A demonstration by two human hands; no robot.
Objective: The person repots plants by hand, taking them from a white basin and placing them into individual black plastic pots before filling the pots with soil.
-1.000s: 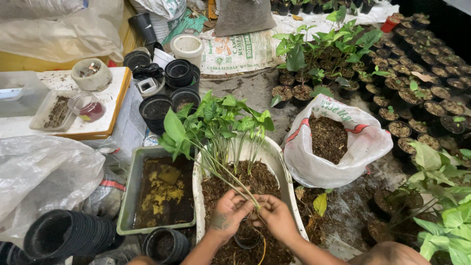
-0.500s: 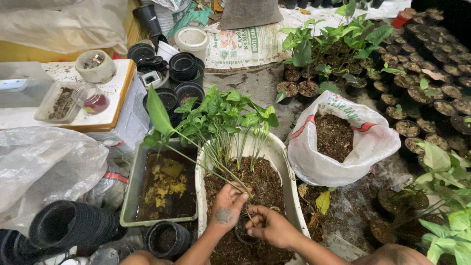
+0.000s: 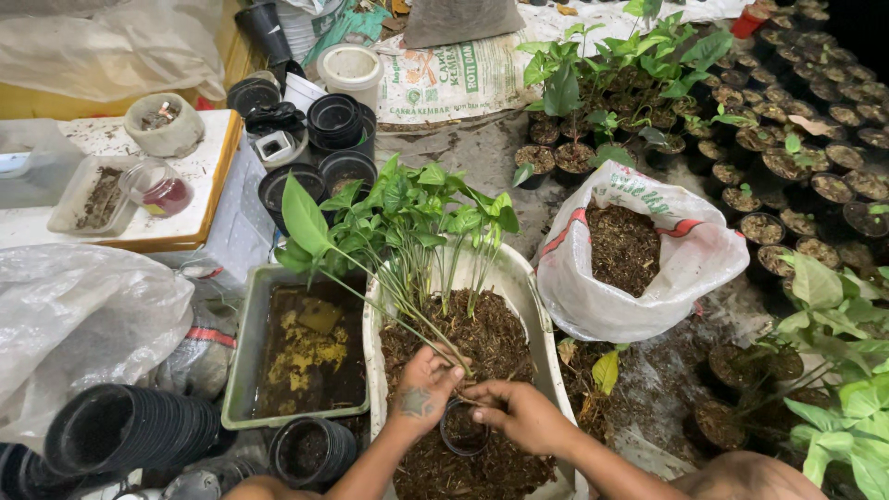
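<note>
seedlings [image 3: 407, 231] lie across the white tub of soil [image 3: 519, 287], stems gathered at its near end. left hand [image 3: 421, 393] pinches the stem bases; right hand [image 3: 519, 415] pinches one stem over the small black pot [image 3: 461, 428], which looks barely filled.

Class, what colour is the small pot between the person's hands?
Black, in the head view: small pot.
</note>
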